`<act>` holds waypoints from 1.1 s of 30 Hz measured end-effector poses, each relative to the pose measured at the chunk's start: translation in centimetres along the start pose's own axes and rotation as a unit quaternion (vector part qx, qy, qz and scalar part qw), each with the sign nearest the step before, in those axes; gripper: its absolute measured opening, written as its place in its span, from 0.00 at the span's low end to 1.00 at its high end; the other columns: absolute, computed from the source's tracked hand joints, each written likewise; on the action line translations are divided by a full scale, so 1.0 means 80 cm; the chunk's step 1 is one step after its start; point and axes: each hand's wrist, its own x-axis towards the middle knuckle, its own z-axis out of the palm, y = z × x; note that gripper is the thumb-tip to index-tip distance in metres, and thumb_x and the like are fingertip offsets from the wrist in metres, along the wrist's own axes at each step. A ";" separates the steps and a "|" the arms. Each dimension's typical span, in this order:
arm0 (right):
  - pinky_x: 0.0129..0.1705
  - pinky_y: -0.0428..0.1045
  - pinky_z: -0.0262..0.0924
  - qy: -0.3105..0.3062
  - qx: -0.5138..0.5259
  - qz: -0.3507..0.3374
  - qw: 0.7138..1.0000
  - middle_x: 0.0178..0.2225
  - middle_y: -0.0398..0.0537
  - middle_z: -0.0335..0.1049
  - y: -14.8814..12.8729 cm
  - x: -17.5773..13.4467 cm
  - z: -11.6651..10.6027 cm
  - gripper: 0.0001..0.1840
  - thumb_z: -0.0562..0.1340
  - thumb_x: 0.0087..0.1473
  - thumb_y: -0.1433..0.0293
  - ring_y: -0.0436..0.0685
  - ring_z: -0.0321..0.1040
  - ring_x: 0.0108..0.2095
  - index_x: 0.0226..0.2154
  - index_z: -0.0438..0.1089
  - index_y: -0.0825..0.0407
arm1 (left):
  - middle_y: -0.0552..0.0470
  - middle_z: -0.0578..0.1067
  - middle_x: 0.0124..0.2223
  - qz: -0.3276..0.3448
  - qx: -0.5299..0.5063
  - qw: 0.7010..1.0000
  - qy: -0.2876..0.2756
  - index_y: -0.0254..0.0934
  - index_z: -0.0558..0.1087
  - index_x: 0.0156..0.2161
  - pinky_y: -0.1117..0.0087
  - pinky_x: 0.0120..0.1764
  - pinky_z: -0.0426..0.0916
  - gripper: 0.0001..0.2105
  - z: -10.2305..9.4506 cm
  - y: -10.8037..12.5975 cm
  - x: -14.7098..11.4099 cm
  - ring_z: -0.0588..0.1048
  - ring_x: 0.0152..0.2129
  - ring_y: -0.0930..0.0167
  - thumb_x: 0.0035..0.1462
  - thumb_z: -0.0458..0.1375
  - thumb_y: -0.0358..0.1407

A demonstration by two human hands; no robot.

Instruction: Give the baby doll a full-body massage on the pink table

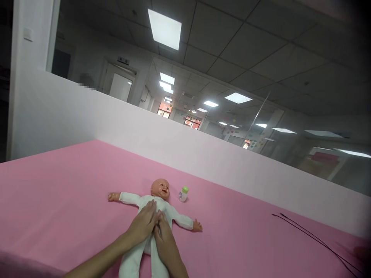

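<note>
A baby doll (160,188) in white cloth lies on its back on the pink table surface (232,239), arms spread to both sides and head away from me. My left hand (144,222) rests on its chest, palm down with the fingers stretched out towards the neck. Close against it, my right hand (164,233) lies on the belly and lower chest, fingers pointing up the body. The hands touch near the middle of the torso and cover part of it. Neither hand holds anything that I can see.
A small clear bottle with a green cap (183,194) stands right of the doll's head. Two thin black cords (314,237) cross the table at the right. A low white wall (174,135) with glass above borders the far side.
</note>
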 end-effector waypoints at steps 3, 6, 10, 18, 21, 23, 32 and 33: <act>0.73 0.63 0.39 -0.026 -0.017 -0.015 0.999 0.71 0.49 0.51 0.009 0.012 0.007 0.31 0.54 0.65 0.63 0.59 0.44 0.72 0.69 0.57 0.49 | 0.38 0.56 0.72 0.019 0.050 0.998 -0.017 0.35 0.71 0.62 0.57 0.71 0.31 0.30 0.001 -0.023 0.008 0.46 0.72 0.57 0.58 0.60 0.49; 0.73 0.63 0.41 0.006 -0.016 -0.018 1.000 0.70 0.51 0.55 0.019 0.034 0.006 0.31 0.55 0.63 0.63 0.60 0.48 0.71 0.67 0.60 0.50 | 0.40 0.54 0.73 0.006 0.056 0.998 0.009 0.38 0.69 0.63 0.56 0.71 0.30 0.32 0.004 -0.035 0.023 0.46 0.72 0.58 0.57 0.60 0.50; 0.71 0.65 0.45 0.071 -0.012 0.036 0.997 0.70 0.56 0.54 0.047 0.054 -0.001 0.35 0.55 0.64 0.53 0.64 0.51 0.70 0.67 0.60 0.55 | 0.38 0.49 0.74 -0.027 0.091 0.995 0.039 0.32 0.62 0.67 0.57 0.71 0.34 0.42 -0.008 -0.050 0.043 0.44 0.72 0.57 0.55 0.60 0.56; 0.72 0.63 0.40 0.052 -0.003 0.081 0.995 0.72 0.57 0.47 0.074 0.017 -0.016 0.45 0.54 0.63 0.44 0.66 0.43 0.72 0.69 0.54 0.57 | 0.39 0.48 0.74 -0.064 0.072 0.995 -0.004 0.31 0.63 0.66 0.57 0.71 0.34 0.41 -0.050 -0.062 0.015 0.43 0.72 0.57 0.54 0.62 0.54; 0.72 0.65 0.40 0.022 0.012 0.085 0.996 0.72 0.53 0.46 0.054 -0.015 -0.023 0.41 0.55 0.64 0.47 0.65 0.42 0.72 0.70 0.53 0.51 | 0.44 0.53 0.73 -0.071 0.029 0.996 -0.044 0.39 0.69 0.64 0.55 0.71 0.38 0.36 -0.060 -0.053 -0.016 0.45 0.71 0.55 0.53 0.65 0.52; 0.73 0.65 0.38 -0.009 0.007 0.076 0.997 0.73 0.49 0.44 0.037 -0.029 -0.026 0.39 0.54 0.65 0.48 0.64 0.41 0.73 0.71 0.51 0.47 | 0.46 0.56 0.73 -0.033 0.026 0.997 -0.070 0.42 0.70 0.63 0.54 0.71 0.38 0.34 -0.057 -0.046 -0.033 0.46 0.71 0.55 0.54 0.65 0.53; 0.74 0.61 0.35 -0.053 -0.026 -0.014 0.998 0.72 0.48 0.47 0.015 0.035 -0.005 0.35 0.55 0.63 0.65 0.59 0.42 0.73 0.70 0.53 0.50 | 0.43 0.50 0.74 0.049 0.182 0.978 -0.089 0.33 0.56 0.71 0.52 0.71 0.34 0.38 -0.002 -0.019 0.013 0.44 0.72 0.59 0.65 0.49 0.58; 0.74 0.61 0.35 -0.033 -0.029 -0.009 0.999 0.72 0.50 0.49 0.020 0.044 -0.002 0.35 0.56 0.62 0.64 0.60 0.43 0.73 0.70 0.54 0.51 | 0.42 0.47 0.74 0.040 0.222 0.970 -0.094 0.31 0.53 0.72 0.52 0.71 0.34 0.39 -0.001 -0.019 0.022 0.43 0.72 0.59 0.66 0.45 0.58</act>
